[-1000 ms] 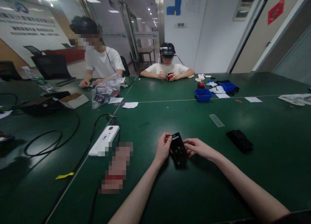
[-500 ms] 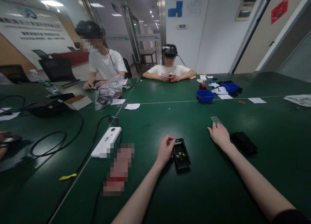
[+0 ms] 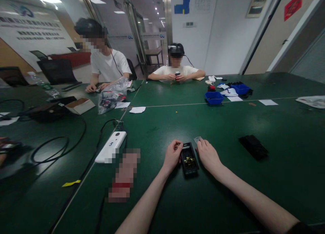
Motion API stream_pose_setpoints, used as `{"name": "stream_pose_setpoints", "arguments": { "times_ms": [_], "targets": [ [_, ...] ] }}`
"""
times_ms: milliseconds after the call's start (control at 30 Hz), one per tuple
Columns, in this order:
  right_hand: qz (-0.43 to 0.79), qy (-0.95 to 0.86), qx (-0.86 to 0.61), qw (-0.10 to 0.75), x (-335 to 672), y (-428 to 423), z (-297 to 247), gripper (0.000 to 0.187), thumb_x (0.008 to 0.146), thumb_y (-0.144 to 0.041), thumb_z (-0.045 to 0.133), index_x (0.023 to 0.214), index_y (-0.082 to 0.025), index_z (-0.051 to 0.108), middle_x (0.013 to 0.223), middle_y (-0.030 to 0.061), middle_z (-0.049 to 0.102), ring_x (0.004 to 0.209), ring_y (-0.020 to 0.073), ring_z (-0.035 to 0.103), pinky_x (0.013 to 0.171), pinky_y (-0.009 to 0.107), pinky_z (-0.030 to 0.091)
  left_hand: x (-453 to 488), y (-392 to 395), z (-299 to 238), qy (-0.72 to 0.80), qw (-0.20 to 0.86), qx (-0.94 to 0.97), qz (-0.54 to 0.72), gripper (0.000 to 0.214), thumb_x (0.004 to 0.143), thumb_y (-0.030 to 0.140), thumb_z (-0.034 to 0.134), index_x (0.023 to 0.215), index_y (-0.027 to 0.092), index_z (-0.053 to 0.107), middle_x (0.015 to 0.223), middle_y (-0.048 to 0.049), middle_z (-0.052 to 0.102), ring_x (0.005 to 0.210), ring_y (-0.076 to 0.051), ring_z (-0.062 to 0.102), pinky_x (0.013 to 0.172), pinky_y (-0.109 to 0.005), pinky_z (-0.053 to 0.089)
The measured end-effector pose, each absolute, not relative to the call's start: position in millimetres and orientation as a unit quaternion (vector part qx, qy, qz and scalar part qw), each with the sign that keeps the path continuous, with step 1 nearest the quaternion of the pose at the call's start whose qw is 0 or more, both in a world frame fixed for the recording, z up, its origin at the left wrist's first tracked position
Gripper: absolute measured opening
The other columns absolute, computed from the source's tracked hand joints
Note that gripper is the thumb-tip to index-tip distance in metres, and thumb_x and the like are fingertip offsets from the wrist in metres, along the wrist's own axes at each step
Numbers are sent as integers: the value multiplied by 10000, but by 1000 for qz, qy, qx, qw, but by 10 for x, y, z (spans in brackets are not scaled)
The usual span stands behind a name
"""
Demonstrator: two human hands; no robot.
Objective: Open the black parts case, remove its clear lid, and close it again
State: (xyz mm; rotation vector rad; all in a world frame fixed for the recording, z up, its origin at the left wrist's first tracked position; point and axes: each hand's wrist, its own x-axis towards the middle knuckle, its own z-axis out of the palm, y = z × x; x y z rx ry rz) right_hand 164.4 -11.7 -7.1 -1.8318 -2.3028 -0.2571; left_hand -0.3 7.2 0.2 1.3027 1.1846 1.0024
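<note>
A small open black box (image 3: pixel 188 151) lies on the green table in front of me, with brass-coloured metal pieces (image 3: pixel 189 160) inside it. My left hand (image 3: pixel 173 156) is closed at the box's upper left edge, fingers gripping that side. Just right of the box, my right hand (image 3: pixel 208 155) is closed on a thin clear plastic plate (image 3: pixel 197 139), whose far end sticks out beyond the fingers. The rest of the plate is hidden under the hand. Farther right lies a black object (image 3: pixel 253 147), its kind unclear.
Left of my hands are a white power bank (image 3: pixel 111 146) marked 5, a pixelated reddish item (image 3: pixel 125 174) and black cables (image 3: pixel 67 142). A blue tray (image 3: pixel 214 98) stands farther back. Two people sit across the table; a plastic bag (image 3: pixel 113 95) lies before one.
My right hand has moved left with the clear plastic plate, from beside the black object to the box's right side. My left hand stays at the box.
</note>
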Motion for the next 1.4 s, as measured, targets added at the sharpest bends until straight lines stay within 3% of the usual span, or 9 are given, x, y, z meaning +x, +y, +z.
{"name": "stream_pose_setpoints", "arguments": {
  "times_ms": [167, 367, 467, 633, 800, 900, 1100, 1400],
  "targets": [
    [-97, -767, -627, 97, 1668, -75, -97, 221, 874, -200, 415, 996, -76, 552, 1204, 229, 535, 1061, 287, 510, 854, 395, 425, -2, 79, -9, 497, 526, 551, 416, 226, 788, 389, 520, 807, 164, 505, 570, 65, 479, 326, -49, 406, 294, -156, 301],
    [-61, -796, -601, 44, 1726, -32, 33, 268, 822, -50, 383, 1021, -120, 549, 1072, 157, 614, 923, 245, 569, 775, 342, 449, -4, 65, 21, 496, 528, 551, 414, 229, 794, 394, 517, 799, 166, 492, 546, 69, 455, 328, -52, 406, 295, -152, 304],
    [-11, -794, -606, 44, 1804, -15, 149, 285, 821, -87, 402, 1071, -110, 536, 951, 153, 649, 861, 242, 596, 734, 326, 453, -6, 63, 26, 497, 527, 551, 415, 230, 792, 392, 523, 799, 164, 494, 555, 67, 462, 331, -49, 406, 296, -150, 302],
    [142, -756, -616, 169, 1991, 30, 280, 339, 851, -162, 377, 1169, -165, 497, 891, 89, 671, 797, 200, 621, 729, 328, 459, -5, 59, 36, 495, 529, 554, 409, 214, 803, 376, 507, 797, 162, 494, 557, 63, 472, 329, -48, 403, 292, -149, 293],
    [389, -623, -562, 379, 1966, 53, 316, 245, 827, -228, 419, 1045, -191, 525, 793, 27, 660, 616, 137, 601, 569, 277, 477, -1, 55, 48, 496, 527, 557, 407, 214, 801, 377, 510, 802, 163, 496, 558, 66, 474, 314, -48, 405, 291, -156, 298],
    [522, -517, -500, 459, 1869, 26, 325, 227, 772, -263, 532, 987, -192, 516, 800, 21, 660, 632, 126, 614, 532, 247, 484, 3, 62, 37, 497, 521, 561, 407, 213, 797, 377, 513, 797, 165, 497, 560, 64, 480, 313, -53, 411, 290, -161, 306],
    [641, -430, -407, 488, 1617, -130, 340, 326, 687, -247, 672, 956, -195, 496, 787, 11, 674, 660, 121, 643, 580, 244, 516, 4, 69, 14, 496, 511, 571, 409, 226, 791, 391, 512, 782, 166, 504, 544, 66, 483, 309, -55, 409, 295, -165, 310],
    [641, -436, -389, 497, 1428, -189, 264, 320, 702, -270, 669, 951, -212, 477, 790, -6, 667, 693, 127, 654, 636, 272, 538, -1, 72, 20, 484, 506, 590, 402, 257, 780, 416, 523, 769, 159, 518, 538, 63, 486, 327, -59, 419, 305, -166, 311]
  ]
}}
